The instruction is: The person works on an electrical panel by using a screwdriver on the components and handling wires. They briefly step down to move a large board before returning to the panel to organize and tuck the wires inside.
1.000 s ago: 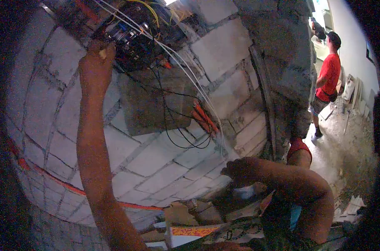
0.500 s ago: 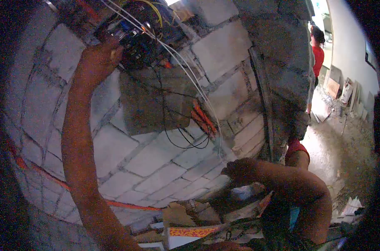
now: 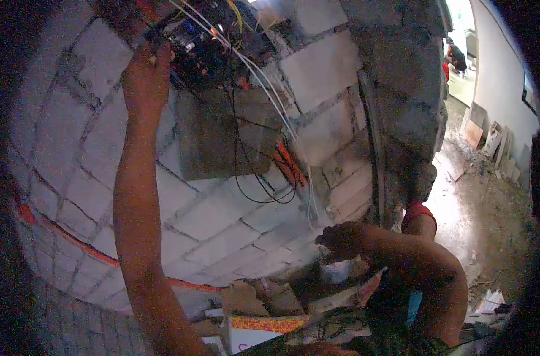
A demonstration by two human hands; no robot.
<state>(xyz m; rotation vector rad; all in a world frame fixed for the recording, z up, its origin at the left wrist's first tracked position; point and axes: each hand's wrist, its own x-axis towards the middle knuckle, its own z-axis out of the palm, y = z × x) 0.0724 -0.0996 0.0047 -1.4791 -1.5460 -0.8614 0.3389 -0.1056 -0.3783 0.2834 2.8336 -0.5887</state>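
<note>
My left hand point(image 3: 150, 68) is raised to the left edge of an open electrical box point(image 3: 201, 47) set in the block wall. Its fingers are curled; what is between them is hidden. Dark modules and yellow wires point(image 3: 237, 15) fill the box. Two white wires point(image 3: 264, 83) run from it down to my right hand point(image 3: 344, 240), which is closed around their lower end, though the fingers are dim. A thin black cable point(image 3: 237, 148) hangs in a loop below the box, beside an orange conduit point(image 3: 289, 163).
Cardboard point(image 3: 246, 299) and a white-and-orange printed box point(image 3: 267, 332) lie below. An orange conduit point(image 3: 74, 240) crosses the wall low at left. A red sleeve or cuff point(image 3: 419, 216) shows beyond my right arm. At far right, boards point(image 3: 495, 142) lean in a corridor with a person point(image 3: 457, 56).
The view has shifted slightly. My left hand stays at the box's left side, a little higher. The person in the corridor has moved and is lower down. My right hand has hardly moved.
</note>
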